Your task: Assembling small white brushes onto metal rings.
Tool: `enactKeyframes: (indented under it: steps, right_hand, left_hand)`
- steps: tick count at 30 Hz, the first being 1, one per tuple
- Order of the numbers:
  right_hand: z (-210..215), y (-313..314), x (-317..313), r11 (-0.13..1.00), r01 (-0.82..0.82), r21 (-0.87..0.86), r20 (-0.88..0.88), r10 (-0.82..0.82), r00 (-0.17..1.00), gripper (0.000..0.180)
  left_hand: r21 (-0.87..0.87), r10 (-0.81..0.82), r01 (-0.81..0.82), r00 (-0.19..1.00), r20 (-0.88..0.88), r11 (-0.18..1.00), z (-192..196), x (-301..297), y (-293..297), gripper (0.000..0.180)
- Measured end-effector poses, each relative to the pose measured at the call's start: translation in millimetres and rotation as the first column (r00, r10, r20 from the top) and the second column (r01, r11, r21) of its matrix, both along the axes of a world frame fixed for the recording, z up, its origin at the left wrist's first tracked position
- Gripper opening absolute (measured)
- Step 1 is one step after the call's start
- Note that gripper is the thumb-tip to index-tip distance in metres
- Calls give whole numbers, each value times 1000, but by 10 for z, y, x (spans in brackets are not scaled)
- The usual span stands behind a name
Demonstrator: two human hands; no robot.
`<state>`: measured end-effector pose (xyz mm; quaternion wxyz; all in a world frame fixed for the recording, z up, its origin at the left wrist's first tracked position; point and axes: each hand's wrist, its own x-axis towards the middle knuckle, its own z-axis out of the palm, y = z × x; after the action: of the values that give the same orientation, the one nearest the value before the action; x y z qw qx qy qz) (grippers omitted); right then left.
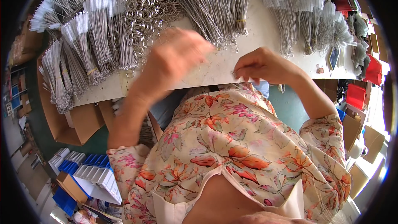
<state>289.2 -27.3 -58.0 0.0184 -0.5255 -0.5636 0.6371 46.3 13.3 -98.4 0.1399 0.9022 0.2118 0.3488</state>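
Currently, left hand [176, 56]: raised over the counter [265, 29], blurred, fingers directed right toward the wire ends of the middle brushes; how far open it is and whether it grips anything, I cannot tell.
Right hand [265, 64]: at the counter's front edge, fingers bent inward and close together; whether something small sits at the fingertips, I cannot tell.
Middle brushes [215, 10]: fanned bunch with white bristle heads away from the person, thin wire stems toward the hands.
Left brushes [97, 33]: several bunches lying side by side, the nearest reaching over the counter's edge.
Right brushes [296, 16]: more bunches, well apart from the left hand.
Metal rings [145, 4]: heaped between the left and middle brushes.
Cardboard box [85, 124]: below the counter's left end.
Plastic bins [97, 182]: blue and pale, lower left.
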Motion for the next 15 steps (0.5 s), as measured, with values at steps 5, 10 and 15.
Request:
enactKeyframes:
  steps: [5,10,15]
  right_hand:
    - [-489,-135,241,418,-801,428,865,68,497,9]
    - [-442,-48,-14,590,-121,798,180,-43,983,11]
    - [-104,228,-380,732,425,533,-362,-256,896,10]
  left_hand:
    - [71,203,-190,913,-355,979,-125,-464,629,19]
    - [90,225,-208,934,-277,974,-238,-403,663,12]
    - [-643,393,-153,886,247,750,-113,-234,414,9]
